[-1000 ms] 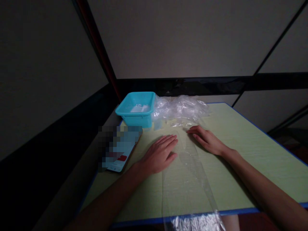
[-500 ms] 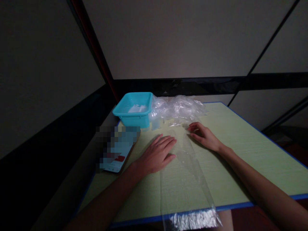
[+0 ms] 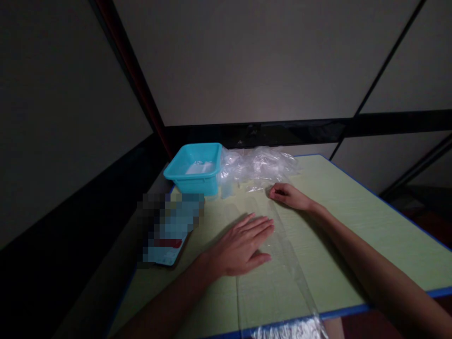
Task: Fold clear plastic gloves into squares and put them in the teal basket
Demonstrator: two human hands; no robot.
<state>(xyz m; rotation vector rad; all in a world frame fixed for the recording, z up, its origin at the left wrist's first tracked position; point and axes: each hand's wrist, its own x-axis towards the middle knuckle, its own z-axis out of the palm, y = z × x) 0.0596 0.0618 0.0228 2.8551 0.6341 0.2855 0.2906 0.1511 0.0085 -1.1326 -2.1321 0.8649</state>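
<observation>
A long clear plastic bag (image 3: 271,292) lies flat on the pale green table (image 3: 339,230), its crinkled silvery end hanging at the front edge. My left hand (image 3: 245,245) rests palm down on the bag's middle, fingers stretched out. At the far right corner of the bag, my right hand (image 3: 284,194) has thumb and fingertips pinched together. The bag's edge seems to run into that pinch.
Behind the hands is a heap of crumpled clear plastic (image 3: 261,165). A turquoise basket (image 3: 196,183) with white items inside stands at the back left. A phone (image 3: 173,235), partly pixelated, lies on the left.
My left hand has slid nearer and to the right along the bag. The fingers of my right hand, apart before, have closed at the bag's far corner. The view has tilted slightly.
</observation>
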